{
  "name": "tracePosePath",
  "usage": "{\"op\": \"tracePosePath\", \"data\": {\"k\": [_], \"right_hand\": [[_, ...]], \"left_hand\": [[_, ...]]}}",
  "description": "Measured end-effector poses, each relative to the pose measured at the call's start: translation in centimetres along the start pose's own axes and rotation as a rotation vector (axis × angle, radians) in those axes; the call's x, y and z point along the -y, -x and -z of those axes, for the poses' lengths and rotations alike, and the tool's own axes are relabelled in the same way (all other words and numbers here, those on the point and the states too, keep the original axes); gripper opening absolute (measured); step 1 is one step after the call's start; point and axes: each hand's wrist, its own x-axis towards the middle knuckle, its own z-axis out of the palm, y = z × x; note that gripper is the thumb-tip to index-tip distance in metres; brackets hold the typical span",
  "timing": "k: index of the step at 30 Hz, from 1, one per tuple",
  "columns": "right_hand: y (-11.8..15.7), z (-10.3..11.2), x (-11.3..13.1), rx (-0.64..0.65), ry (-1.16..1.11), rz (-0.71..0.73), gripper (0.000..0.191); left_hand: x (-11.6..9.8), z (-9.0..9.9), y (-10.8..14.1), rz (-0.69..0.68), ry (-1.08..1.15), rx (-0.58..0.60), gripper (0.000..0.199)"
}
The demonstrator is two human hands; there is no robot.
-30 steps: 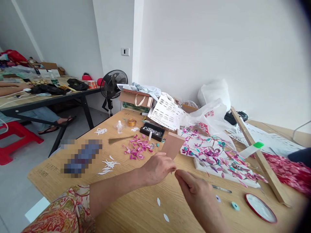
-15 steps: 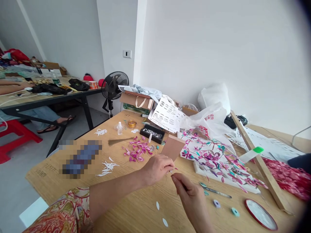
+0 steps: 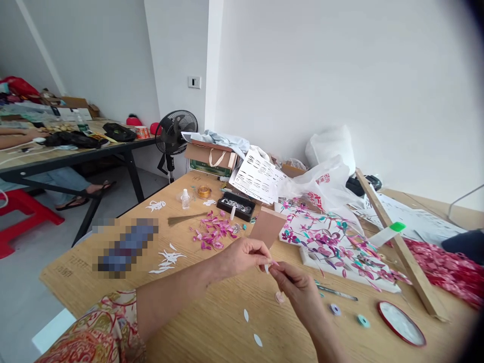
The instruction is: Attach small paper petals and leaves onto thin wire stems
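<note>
Over the front of the wooden table, my left hand (image 3: pixel 246 258) pinches a small pink petal (image 3: pixel 275 262). A white petal-shaped piece (image 3: pixel 266 269) shows just under its fingertips. My right hand (image 3: pixel 297 283) is closed in a pinch against the same petal, its fingertips meeting the left ones. Any thread or wire between them is too fine to make out. Below the hands is a pale pink spool (image 3: pixel 280 297); whether it hangs or rests on the table I cannot tell. Two white leaf-shaped slips, one nearer (image 3: pixel 257 340) and one farther (image 3: pixel 246 315), lie on the table.
Loose pink petals (image 3: pixel 215 229) and white slips (image 3: pixel 166 261) lie left of centre. Finished-looking flower stems (image 3: pixel 333 242) rest on white foam to the right. Scissors (image 3: pixel 338 292), a purple spool (image 3: pixel 335 309), a teal spool (image 3: pixel 363 321), a red-rimmed dish (image 3: pixel 401 323) and a wooden bar (image 3: pixel 401 247) are nearby.
My right hand has risen to meet my left, where a gap was before. The white piece and the pale pink spool have come into view. The camera has shifted slightly.
</note>
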Motion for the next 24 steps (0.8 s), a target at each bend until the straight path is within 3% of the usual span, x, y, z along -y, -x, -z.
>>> {"op": "tracePosePath", "data": {"k": [4,7,9,12,15,21,24], "right_hand": [[1.4,-0.7,1.8,-0.007,0.247,0.13,0.032],[1.3,0.8,3.4,-0.009,0.408,0.223,0.032],[0.6,2.0,3.7,-0.022,0.395,0.222,0.028],[-0.7,2.7,2.7,-0.038,0.154,0.105,0.023],[-1.2,1.7,1.0,-0.032,-0.109,-0.033,0.027],[-0.5,-0.9,-0.9,-0.018,-0.226,-0.099,0.035],[-0.3,-1.1,-1.4,0.004,-0.246,-0.125,0.036]], "left_hand": [[0.3,0.2,-0.3,-0.112,-0.451,-0.111,0.013],[0.5,0.2,-0.2,-0.28,-0.81,-0.028,0.015],[0.5,0.1,-0.1,-0.326,-0.84,0.069,0.015],[0.1,0.0,0.2,-0.225,-0.552,0.155,0.012],[0.0,0.1,0.2,-0.062,-0.151,0.07,0.012],[0.4,0.2,0.4,-0.045,0.157,-0.069,0.02],[0.3,0.2,0.7,0.05,0.361,-0.006,0.023]]}}
